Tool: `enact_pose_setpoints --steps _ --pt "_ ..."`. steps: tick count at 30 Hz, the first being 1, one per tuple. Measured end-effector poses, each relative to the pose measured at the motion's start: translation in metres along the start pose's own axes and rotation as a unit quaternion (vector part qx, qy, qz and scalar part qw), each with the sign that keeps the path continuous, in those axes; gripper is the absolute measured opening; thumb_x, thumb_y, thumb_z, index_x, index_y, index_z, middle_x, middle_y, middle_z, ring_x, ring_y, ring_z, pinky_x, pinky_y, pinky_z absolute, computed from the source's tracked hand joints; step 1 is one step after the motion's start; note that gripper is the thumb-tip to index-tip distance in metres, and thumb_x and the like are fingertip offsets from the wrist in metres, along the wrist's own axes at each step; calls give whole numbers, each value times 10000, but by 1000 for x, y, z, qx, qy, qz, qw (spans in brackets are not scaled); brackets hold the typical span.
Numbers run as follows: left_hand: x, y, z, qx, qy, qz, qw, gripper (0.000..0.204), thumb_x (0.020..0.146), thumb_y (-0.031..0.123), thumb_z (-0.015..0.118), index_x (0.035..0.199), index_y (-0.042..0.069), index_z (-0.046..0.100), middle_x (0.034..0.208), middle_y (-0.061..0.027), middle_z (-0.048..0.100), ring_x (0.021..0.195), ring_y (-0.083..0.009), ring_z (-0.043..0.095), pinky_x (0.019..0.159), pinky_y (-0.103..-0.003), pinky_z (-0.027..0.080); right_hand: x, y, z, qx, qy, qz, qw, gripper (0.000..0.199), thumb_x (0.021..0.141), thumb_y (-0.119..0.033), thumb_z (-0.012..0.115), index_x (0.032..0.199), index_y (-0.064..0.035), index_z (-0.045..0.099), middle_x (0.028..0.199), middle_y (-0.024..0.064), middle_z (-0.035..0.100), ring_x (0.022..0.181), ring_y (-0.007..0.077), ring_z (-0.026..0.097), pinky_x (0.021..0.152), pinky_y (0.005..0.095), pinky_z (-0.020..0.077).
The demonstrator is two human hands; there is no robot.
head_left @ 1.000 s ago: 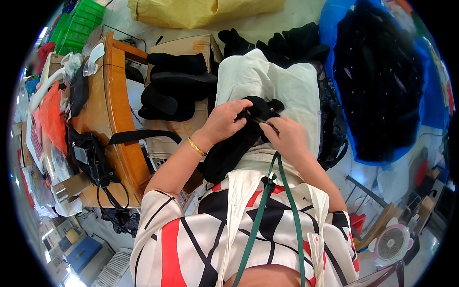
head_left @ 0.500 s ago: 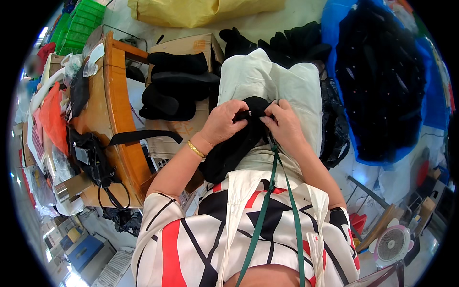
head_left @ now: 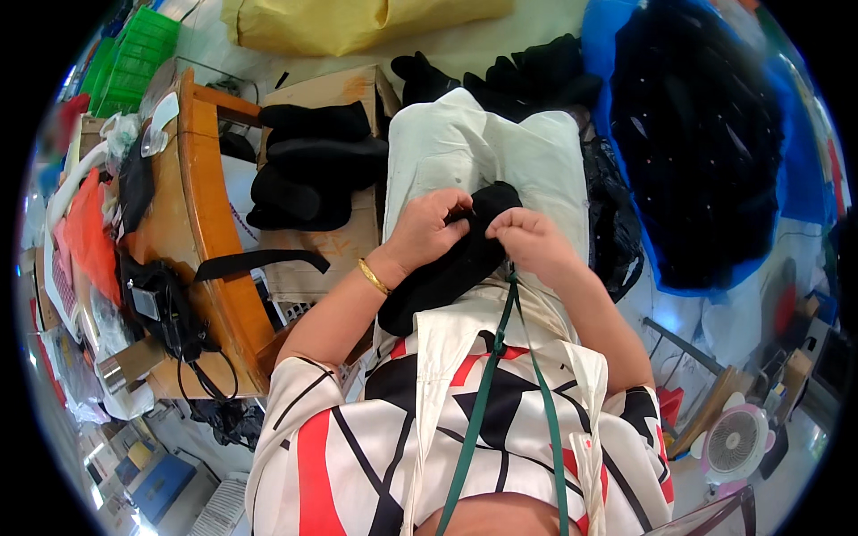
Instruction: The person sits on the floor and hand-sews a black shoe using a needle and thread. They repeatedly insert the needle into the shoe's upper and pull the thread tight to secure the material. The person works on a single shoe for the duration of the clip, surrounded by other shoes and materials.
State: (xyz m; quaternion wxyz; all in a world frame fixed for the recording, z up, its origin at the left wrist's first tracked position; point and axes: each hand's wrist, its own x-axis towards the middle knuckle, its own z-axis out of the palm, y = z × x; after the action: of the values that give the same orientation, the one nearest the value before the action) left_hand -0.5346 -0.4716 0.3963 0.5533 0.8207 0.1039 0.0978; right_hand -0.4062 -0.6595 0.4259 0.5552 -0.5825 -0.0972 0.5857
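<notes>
Across my lap lies a long, soft black cloth piece [head_left: 447, 281], shaped somewhat like a slipper or boot, its rounded far end raised. My left hand [head_left: 427, 225] is closed on its upper left side, thumb and fingers pinching the cloth. My right hand [head_left: 534, 241] is pinched shut, fingertips against the right side of the same piece; whatever is between them is too small to make out. A green cord [head_left: 496, 344] hangs from my neck to a dark end just below my right hand. Pale cloth [head_left: 429, 152] covers my knees.
On a cardboard box [head_left: 340, 255] at the left lie similar black pieces [head_left: 317, 161], with more [head_left: 536, 80] beyond my knees. A wooden table [head_left: 201, 214] holds a black bag [head_left: 165, 299]. At the right stand a blue-lined sack [head_left: 617, 179] of black items and a fan [head_left: 737, 439].
My right hand has turned over, its fingertips now closer together and nearer the left hand. The cloth piece has tilted, its far end shifting right. The view has shifted slightly.
</notes>
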Motion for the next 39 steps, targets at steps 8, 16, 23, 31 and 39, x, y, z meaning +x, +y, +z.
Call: enact_pose_setpoints --steps 8,16,23,31,39 --pt "2 5 10 283 -28 228 931 361 795 87 699 1147 147 655 753 -58 588 645 -250 637 549 -356 506 -15 -14 -16 24 13 76 997 134 951 -137 613 1005 -15 630 679 -57 495 528 17 380 458 201 285" --pt "6 5 10 202 -1 187 961 314 786 78 683 1093 145 686 799 -67 627 664 -266 648 556 -361 515 -7 -18 1 -230 44 -48 971 110 884 -142 621 859 -39 651 671 -22 548 606 70 477 539 264 390" --pt "8 3 18 158 2 150 976 316 772 70 689 1081 132 682 867 -82 660 717 -293 660 619 -376 536 -10 -31 15 -221 43 -32 974 109 879 -125 603 832 -34 639 653 11 562 584 122 514 543 302 421" --pt "10 10 18 95 -54 81 991 297 765 38 672 1049 122 695 977 -81 668 807 -269 652 723 -362 542 -67 -60 -3 -717 63 -81 690 131 890 -165 613 829 -59 660 829 108 677 728 319 641 639 378 500" --pt "28 44 6 93 -25 47 994 172 806 208 704 808 36 699 771 -131 647 688 -297 619 640 -359 504 -81 -55 5 -579 187 -357 709 59 827 -107 698 812 -80 648 776 79 661 645 259 661 527 336 508"
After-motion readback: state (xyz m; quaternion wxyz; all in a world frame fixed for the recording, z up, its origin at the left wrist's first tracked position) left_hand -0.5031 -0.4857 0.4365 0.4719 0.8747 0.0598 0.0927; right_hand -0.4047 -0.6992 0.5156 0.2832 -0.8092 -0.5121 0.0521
